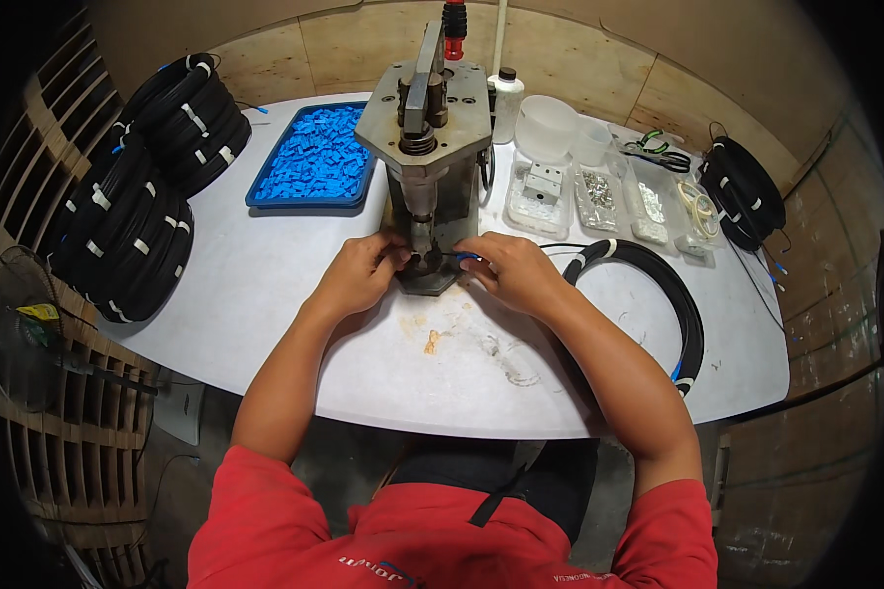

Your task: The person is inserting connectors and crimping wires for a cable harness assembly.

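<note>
A metal bench press (pixel 424 128) stands at the middle of the table, its ram coming down to a small dark die (pixel 430 260) above the base. My left hand (pixel 361 275) is closed in a pinch at the left side of the die; what its fingertips hold is too small to make out. On the other side, my right hand (pixel 511 273) pinches a small blue connector (pixel 469 257) just beside the die. A coil of black cable (pixel 692 309), bound with white ties, lies near my right forearm, and a thin black strand leads from it toward my right hand.
A dark blue tray (pixel 257 203) of small blue parts sits left of the press. Bundled black cable coils (pixel 128 226) stack at far left, with another stack (pixel 742 191) at far right. Right of the press are a white bottle (pixel 506 103), tubs (pixel 547 128) and boxes of small parts (pixel 597 201).
</note>
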Available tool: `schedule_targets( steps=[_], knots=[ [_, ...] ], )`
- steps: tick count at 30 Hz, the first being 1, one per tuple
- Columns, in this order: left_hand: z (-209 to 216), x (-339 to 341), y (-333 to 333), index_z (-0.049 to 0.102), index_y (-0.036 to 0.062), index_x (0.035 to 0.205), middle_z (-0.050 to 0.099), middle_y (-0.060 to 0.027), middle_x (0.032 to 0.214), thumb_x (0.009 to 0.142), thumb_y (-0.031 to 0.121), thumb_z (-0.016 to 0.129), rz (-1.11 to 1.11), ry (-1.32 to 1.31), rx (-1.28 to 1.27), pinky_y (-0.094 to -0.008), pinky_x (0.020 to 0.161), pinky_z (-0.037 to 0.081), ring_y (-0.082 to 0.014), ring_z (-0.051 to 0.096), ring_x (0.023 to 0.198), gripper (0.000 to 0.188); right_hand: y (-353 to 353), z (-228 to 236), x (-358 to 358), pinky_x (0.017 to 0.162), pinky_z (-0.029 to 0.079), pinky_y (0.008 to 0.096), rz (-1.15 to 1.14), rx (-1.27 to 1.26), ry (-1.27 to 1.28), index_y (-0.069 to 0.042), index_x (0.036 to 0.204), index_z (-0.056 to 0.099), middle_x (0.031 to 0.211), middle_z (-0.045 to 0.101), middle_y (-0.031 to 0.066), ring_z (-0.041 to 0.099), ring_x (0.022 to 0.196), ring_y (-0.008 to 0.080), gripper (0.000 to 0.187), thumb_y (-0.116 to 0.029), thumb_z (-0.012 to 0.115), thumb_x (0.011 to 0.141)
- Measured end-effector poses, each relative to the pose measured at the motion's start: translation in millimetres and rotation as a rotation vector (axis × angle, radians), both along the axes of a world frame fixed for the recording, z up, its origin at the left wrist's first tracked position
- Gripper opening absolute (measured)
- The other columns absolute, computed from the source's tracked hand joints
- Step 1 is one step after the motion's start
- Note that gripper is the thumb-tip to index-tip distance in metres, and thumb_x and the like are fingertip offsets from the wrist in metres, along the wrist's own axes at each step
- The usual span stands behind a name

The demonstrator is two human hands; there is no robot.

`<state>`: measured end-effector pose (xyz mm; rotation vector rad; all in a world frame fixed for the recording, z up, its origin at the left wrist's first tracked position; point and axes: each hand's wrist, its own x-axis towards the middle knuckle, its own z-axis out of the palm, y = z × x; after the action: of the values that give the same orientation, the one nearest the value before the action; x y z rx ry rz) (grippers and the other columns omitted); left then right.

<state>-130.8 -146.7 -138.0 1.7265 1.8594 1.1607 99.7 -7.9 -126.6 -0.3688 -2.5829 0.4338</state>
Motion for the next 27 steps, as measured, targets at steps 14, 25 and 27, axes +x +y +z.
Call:
schedule_targets(
  steps=[14, 25, 27],
  knots=[
    [2.2, 2.1, -2.6, 0.067, -0.0018, 0.106, 0.074, -0.0169, 0.088, 0.093, 0.013, 0.065, -0.004, -0.004, 0.081, -0.0365, 0.075, 0.056, -0.0280, 0.073, 0.080, 0.019, 1.5, 10.9, 5.1, 0.081, 0.053, 0.0458, -0.092, -0.149, -0.182, -0.006, 0.109, 0.064, 0.097, 0.072, 0.0161, 0.068, 0.092, 0.0368, 0.024, -0.025, 0.066, 0.095],
    [-1.0, -0.5, -0.5, 0.068, -0.0008, 0.104, 0.073, -0.0171, 0.088, 0.093, 0.012, 0.065, -0.001, -0.010, 0.065, -0.0364, 0.076, 0.056, -0.0274, 0.072, 0.080, 0.017, -4.7, 9.6, 5.4, 0.075, 0.053, 0.0446, -0.128, -0.257, -0.141, -0.002, 0.098, 0.066, 0.090, 0.071, 0.0191, 0.068, 0.083, 0.0378, 0.018, -0.019, 0.067, 0.093],
    [0.2, -0.6, -0.2, 0.068, -0.0009, 0.104, 0.073, -0.0170, 0.088, 0.093, 0.012, 0.065, -0.009, -0.016, 0.057, -0.0363, 0.077, 0.056, -0.0272, 0.072, 0.081, 0.017, -4.4, 6.1, 5.8, 0.075, 0.053, 0.0442, -0.140, -0.286, -0.123, -0.001, 0.097, 0.066, 0.089, 0.071, 0.0195, 0.068, 0.083, 0.0380, 0.017, -0.018, 0.067, 0.093]
  ],
)
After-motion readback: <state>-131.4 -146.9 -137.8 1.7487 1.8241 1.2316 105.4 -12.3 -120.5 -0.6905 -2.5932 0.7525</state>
